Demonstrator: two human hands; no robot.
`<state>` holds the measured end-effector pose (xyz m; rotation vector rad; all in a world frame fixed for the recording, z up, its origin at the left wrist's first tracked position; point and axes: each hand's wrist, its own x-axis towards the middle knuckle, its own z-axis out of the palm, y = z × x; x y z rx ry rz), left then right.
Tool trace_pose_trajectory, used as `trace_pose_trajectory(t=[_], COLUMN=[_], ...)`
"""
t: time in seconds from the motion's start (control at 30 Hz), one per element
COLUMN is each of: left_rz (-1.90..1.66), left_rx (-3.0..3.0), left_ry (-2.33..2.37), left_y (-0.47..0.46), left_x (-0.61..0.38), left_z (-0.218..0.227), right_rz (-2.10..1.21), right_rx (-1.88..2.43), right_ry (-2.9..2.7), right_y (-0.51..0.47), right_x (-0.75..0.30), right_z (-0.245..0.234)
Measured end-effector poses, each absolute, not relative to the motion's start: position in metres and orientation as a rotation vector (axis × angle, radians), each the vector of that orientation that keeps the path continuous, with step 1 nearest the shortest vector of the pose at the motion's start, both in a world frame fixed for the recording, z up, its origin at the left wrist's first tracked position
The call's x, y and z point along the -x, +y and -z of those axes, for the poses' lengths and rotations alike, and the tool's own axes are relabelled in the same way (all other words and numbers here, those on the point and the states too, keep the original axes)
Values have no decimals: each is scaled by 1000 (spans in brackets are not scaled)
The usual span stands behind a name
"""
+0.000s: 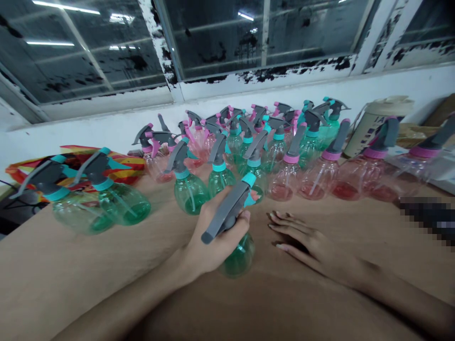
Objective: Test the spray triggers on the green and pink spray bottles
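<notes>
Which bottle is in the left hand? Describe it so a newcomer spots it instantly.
Below the windows, find the table with its rows of spray bottles. In front of them, the left hand holds a green bottle just under its grey spray head. Unlike its neighbours, it is in a hand and sits nearest the camera.

A single camera, worn on the person's head, looks forward and somewhat down across the wooden table point(64, 270). The left hand point(209, 251) and the right hand point(322, 248) are quite near to it, around the centre; most trigger spray bottles point(192, 196) stand farther, and the windows point(220, 42) fill the top of this wide view
</notes>
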<state>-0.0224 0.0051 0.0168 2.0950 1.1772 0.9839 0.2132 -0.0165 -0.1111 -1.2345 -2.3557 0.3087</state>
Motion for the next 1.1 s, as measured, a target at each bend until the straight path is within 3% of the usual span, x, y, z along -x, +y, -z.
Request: trace_pose_trajectory(t=[0.57,1.1], left_rz=[-1101,-907], left_rx=[-2184,-2287], left_ry=[1204,1384], left_y=[9,-8], left_x=[26,78], left_z=[-1,17], right_rz=[-350,-321], right_rx=[1264,1289], right_ry=[-2347,-2346], right_y=[-19,-19], right_x=[-210,-210], right_z=[105,105])
